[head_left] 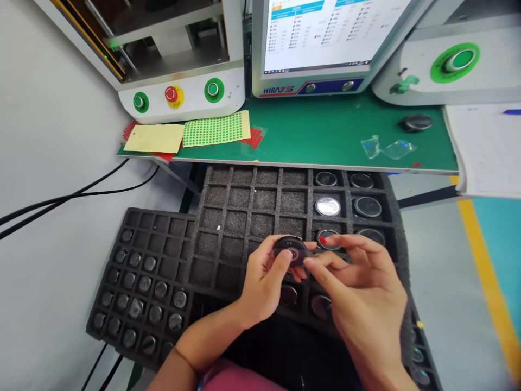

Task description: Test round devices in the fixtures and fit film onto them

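A green table (317, 136) runs across twelve o'clock, carrying a white machine (179, 60) with green and red buttons at eleven, a lit monitor (325, 38) at twelve and a second white unit (448, 65) at one. Below it, filling the centre, lies a large black foam tray (244, 217); most of its cells are bare, with round discs seated in the columns toward two o'clock. A smaller foam tray (142, 277) at eight o'clock holds rows of small dark caps. Yellow sticker sheets (191, 134) lie on the table at eleven. The left hand (264, 282) at six o'clock curls around a round black part (291, 251), thumb on its top. The right hand (358, 282) at five o'clock pinches the same part's edge between thumb and forefinger, other fingers spread. The part is held just above the large tray's middle cells.
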{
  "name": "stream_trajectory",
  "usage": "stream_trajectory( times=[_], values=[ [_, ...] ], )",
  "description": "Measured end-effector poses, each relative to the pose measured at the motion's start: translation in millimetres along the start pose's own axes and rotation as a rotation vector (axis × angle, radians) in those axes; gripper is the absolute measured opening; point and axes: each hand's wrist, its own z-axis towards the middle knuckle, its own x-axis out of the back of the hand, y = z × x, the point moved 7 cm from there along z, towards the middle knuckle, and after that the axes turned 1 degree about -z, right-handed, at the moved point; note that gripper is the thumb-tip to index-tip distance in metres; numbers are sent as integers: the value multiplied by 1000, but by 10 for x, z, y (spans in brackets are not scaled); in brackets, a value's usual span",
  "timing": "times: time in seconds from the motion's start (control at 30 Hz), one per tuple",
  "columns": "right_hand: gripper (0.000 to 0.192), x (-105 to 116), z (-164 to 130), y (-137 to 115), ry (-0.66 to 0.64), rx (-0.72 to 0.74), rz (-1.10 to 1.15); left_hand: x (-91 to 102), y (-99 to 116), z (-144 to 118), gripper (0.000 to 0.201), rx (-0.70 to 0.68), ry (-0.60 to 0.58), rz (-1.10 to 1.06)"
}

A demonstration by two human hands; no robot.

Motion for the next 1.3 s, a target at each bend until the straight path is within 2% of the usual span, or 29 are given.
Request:
stream_trajectory(
  times=[0.1, 0.2, 0.27, 0.3, 0.4, 0.47, 0.57, 0.67, 0.8, 0.9, 0.97, 1.07, 1.2, 1.3],
  values=[
    [43, 131, 35, 2, 95, 35, -58, 4, 15, 1, 37, -28, 28, 83],
    [44, 493, 62, -7, 298, 127, -84, 133, 47, 15, 27, -124, 124, 246],
    [44, 771, 41, 5, 410, 178, -81, 249, 116, 53, 18, -279, 190, 500],
    [44, 886, 24, 23, 434, 183, -81, 268, 165, 79, 13, -404, 196, 688],
    [43, 1091, -32, 94, 423, 142, -95, 165, 161, 184, 10, -812, 60, 1234],
    [43, 1139, -68, 122, 406, 124, -95, 109, 31, 306, 13, -931, -76, 1415],
    [42, 1155, -83, 132, 394, 127, -86, 60, -126, 473, 17, -914, -185, 1530],
    [37, 1162, -43, 142, 367, 142, -72, -25, -183, 480, 20, -867, -236, 1647],
    [33, 1171, 43, 170, 322, 195, -62, -106, -78, 425, 21, -770, -305, 1722],
    [28, 1133, 92, 209, 278, 245, -130, -213, 102, 603, 15, -640, -374, 1665],
    [27, 1088, 107, 234, 249, 292, -212, -456, 256, 844, 25, -644, -413, 1628],
    [24, 1024, 108, 277, 202, 366, -325, -1090, 410, 1384, 27, -675, -435, 1618],
    [21, 979, 99, 343, 149, 404, -350, -2011, 261, 2298, 25, -571, -413, 1803],
    [21, 994, 101, 412, 206, 306, -242, -2469, 70, 2879, 28, -520, -386, 1797]
  ],
)
